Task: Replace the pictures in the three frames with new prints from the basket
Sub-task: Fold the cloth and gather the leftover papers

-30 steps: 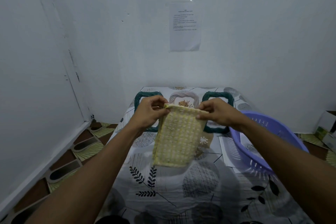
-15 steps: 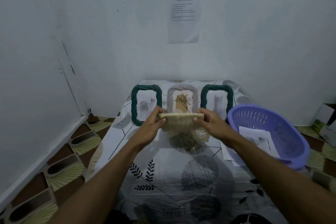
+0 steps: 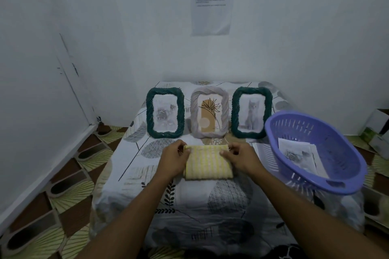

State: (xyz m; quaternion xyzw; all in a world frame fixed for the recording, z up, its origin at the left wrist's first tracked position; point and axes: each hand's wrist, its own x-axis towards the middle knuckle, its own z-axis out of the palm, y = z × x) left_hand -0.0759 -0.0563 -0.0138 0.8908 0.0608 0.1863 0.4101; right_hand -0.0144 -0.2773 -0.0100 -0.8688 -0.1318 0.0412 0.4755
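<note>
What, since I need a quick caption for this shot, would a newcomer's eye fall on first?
Three woven frames stand in a row at the table's far end: left green frame, pale middle frame, right green frame. In front of them, the left hand and right hand hold a folded yellow cloth; a purple basket with prints sits to the right.

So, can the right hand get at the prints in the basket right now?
Probably yes. The basket stands open-topped just beside the right hand, nothing between it and the prints, though it must first release the yellow cloth.
</note>
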